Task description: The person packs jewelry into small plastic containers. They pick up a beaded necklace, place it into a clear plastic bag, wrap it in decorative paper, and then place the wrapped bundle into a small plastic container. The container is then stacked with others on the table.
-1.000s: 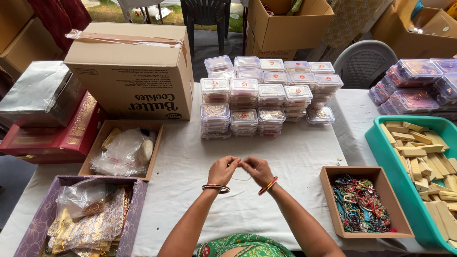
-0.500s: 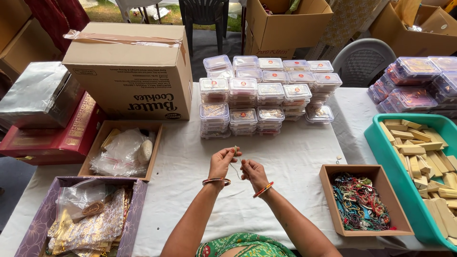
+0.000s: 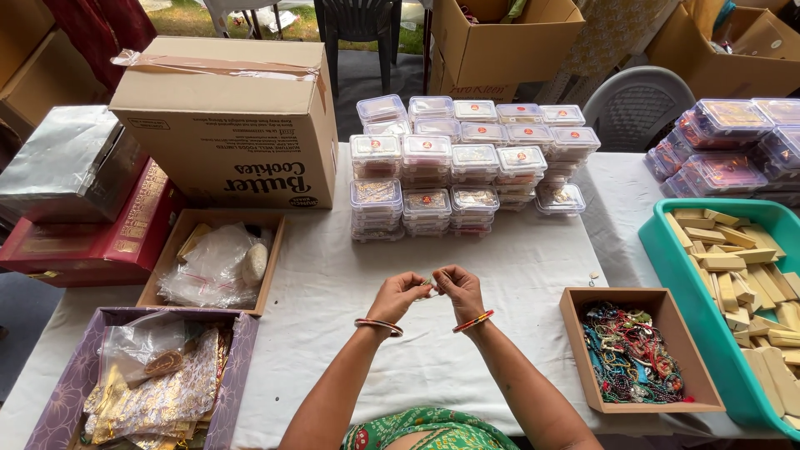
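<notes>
Above white tablecloth (image 3: 333,308), left hand (image 3: 398,296), right hand (image 3: 460,290) pinching small trinket (image 3: 428,283), bead box (image 3: 637,350) beside

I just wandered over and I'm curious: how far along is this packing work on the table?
Looks done: many closed clear boxes stand stacked at the table's far side. In hand: the left hand and right hand pinch one small item between them, too small to identify. Left: a brown box of beaded threads and a teal tray of pale bars remain full.
</notes>
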